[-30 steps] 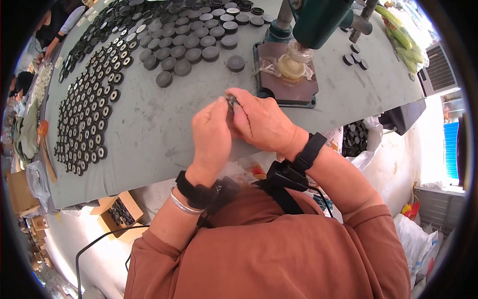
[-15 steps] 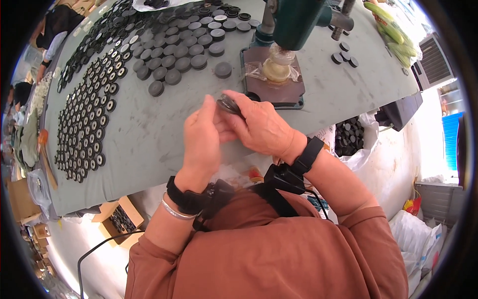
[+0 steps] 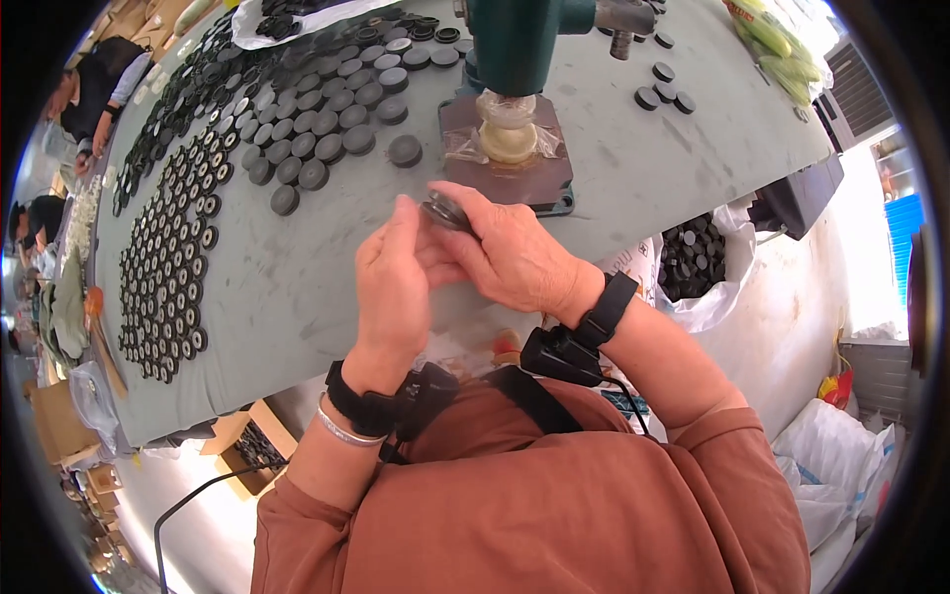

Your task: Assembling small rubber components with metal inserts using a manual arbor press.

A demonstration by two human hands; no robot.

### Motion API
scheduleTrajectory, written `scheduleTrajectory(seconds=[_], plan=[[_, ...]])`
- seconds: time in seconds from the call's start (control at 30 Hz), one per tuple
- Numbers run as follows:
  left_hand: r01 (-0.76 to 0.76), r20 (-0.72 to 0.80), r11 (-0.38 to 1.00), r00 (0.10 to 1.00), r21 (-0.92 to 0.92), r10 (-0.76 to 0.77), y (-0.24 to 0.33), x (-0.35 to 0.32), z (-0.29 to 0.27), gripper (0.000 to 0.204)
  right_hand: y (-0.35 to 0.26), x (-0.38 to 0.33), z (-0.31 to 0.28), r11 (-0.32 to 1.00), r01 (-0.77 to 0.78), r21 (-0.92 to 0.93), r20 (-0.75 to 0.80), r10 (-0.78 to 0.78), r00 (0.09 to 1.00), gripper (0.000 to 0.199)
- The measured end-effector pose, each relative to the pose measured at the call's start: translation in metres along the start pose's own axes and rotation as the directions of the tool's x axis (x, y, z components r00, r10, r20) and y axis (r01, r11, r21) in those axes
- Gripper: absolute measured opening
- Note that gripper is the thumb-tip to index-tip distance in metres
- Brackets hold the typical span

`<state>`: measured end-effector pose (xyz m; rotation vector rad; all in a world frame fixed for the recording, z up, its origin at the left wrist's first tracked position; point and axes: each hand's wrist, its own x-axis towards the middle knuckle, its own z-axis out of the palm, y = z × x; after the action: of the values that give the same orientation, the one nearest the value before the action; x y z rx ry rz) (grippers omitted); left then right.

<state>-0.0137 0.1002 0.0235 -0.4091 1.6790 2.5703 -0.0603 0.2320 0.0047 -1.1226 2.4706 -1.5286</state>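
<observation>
your wrist bands [image 3: 353, 404] and their black boxes cover part of your shirt. your left hand [image 3: 391, 282] is cupped, about half open; its fingertips pass behind the right, so contact there cannot be told. your right hand [image 3: 520, 257] pinches a tilted dark round cap [image 3: 447, 210] between thumb and forefinger, above the near part of the bench [image 3: 336, 297]; your fingers hide some of it. below the near edge, right of you, a white bag [image 3: 727, 297] of black caps sits by a sack [image 3: 645, 267] whose red print is too blurred to read. past your hands stands a green press [image 3: 515, 49], its top cut off. ringed caps [image 3: 163, 287] line the left edge. gray caps [image 3: 327, 124] fill the middle. at the far edge, a plastic bag [image 3: 297, 36] of black parts is cut off.
</observation>
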Motion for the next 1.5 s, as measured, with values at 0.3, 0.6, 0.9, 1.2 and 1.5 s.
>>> scheduleTrajectory(seconds=[0.3, 0.6, 0.9, 1.2, 1.5], plan=[[-0.031, 0.056, 0.998, 0.998, 0.050, 0.029, 0.001, 0.005, 0.001, 0.029, -0.002, -0.003, -0.007, 0.999, 0.047, 0.005, -0.031, -0.046, 0.998, 0.040], [-0.030, -0.050, 0.994, 0.998, 0.108, 0.036, -0.005, -0.012, 0.003, 0.029, -0.015, -0.004, -0.003, 0.989, 0.123, -0.086, 0.064, -0.118, 0.991, 0.034], [0.094, -0.027, 0.983, 0.995, -0.160, -0.099, 0.009, -0.019, -0.005, 0.034, -0.027, 0.008, 0.009, 0.990, 0.122, -0.067, -0.008, -0.123, 0.992, 0.026], [-0.178, -0.320, 0.921, 0.900, 0.345, 0.294, 0.002, -0.026, -0.007, 0.038, -0.034, 0.020, 0.032, 0.962, 0.188, -0.199, 0.022, -0.187, 0.982, 0.022], [-0.117, -0.515, 0.872, 0.767, 0.475, 0.383, 0.011, -0.022, -0.026, 0.040, -0.032, 0.045, 0.069, 0.974, 0.218, -0.054, -0.038, -0.220, 0.975, 0.015]])
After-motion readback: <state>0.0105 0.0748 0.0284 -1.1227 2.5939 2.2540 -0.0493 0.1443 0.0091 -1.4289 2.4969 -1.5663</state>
